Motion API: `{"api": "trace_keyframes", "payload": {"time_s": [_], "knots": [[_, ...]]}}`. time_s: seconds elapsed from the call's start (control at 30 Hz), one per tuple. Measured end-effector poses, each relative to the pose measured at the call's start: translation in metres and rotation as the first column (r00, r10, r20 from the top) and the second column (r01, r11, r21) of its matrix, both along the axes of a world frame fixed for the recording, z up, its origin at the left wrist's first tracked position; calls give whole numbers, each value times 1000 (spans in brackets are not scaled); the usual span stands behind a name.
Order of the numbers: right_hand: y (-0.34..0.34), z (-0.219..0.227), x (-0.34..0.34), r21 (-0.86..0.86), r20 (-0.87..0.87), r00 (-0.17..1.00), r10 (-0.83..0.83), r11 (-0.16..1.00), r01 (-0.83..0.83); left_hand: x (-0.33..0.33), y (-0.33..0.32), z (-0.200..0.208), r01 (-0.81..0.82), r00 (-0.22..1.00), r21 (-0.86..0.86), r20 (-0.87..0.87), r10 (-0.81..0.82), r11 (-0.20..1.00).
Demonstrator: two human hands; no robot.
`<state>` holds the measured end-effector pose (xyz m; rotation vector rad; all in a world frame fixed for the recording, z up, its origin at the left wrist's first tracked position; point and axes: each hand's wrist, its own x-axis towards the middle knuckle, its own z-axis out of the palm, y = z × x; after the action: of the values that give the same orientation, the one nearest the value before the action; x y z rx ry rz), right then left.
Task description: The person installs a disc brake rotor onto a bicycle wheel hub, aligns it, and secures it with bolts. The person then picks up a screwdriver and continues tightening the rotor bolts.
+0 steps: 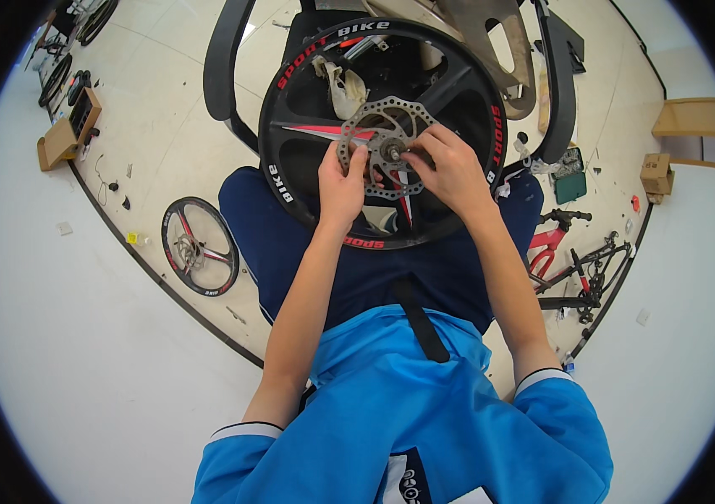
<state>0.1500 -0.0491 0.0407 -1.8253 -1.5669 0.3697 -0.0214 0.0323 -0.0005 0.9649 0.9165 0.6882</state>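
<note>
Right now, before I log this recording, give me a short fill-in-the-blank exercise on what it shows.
1. The left hand holds the metal disc, whose rim is pierced with many small ____.
2. The right hand has its fingertips near the axle, at the disc's ____.
3. A second wheel is on the person's ____.
4. The bike frame is black and ____.

Missing words: holes; centre; left; red.

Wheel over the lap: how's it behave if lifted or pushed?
The wheel is probably stiff, given its thick spokes. Its round rim would likely roll if stood on edge. The metal disc may add weight centrally.
</note>
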Motion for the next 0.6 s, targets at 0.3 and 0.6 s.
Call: {"api": "trace_keyframes", "payload": {"time_s": [0.3,0.6], "knots": [[-4,-5,-1,87,8,1000,4,996,-4,0,0,1,-4,1000,-11,1,4,1000],[-11,-1,38,111,-132,913,-387,909,401,-3,2,3,34,998,-50,-49,-37,998]]}}
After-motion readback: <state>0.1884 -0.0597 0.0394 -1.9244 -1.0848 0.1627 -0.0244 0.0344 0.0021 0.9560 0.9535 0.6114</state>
